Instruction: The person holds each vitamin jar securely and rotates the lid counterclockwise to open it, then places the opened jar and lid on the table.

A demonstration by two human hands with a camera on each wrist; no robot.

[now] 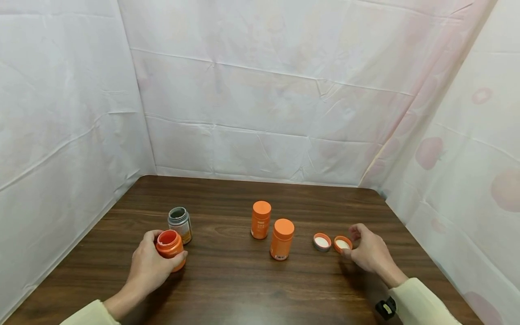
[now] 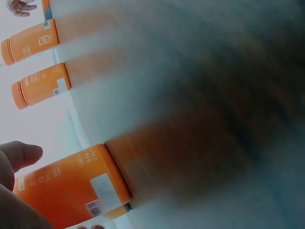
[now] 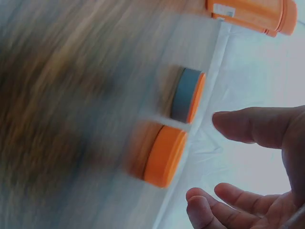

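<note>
At the left, my left hand (image 1: 150, 264) curls round an orange bottle (image 1: 171, 246) with no lid, its red inside showing. The bottle's base (image 2: 116, 176) stands on the table in the left wrist view. Just behind it is an open grey bottle (image 1: 180, 223). On the right, my right hand (image 1: 369, 250) hovers with thumb and fingers spread beside an orange lid (image 1: 343, 243), which lies with its white lining up. Next to that lid is a grey lid (image 1: 322, 242) with an orange inner rim, also upturned. A gap shows between my right hand (image 3: 257, 171) and both lids.
Two capped orange bottles, the rear one (image 1: 261, 220) and the front one (image 1: 282, 239), stand upright mid-table. The dark wooden table (image 1: 227, 289) has pale cloth (image 1: 260, 104) hanging behind it and along both sides. A black device (image 1: 386, 308) is by my right sleeve.
</note>
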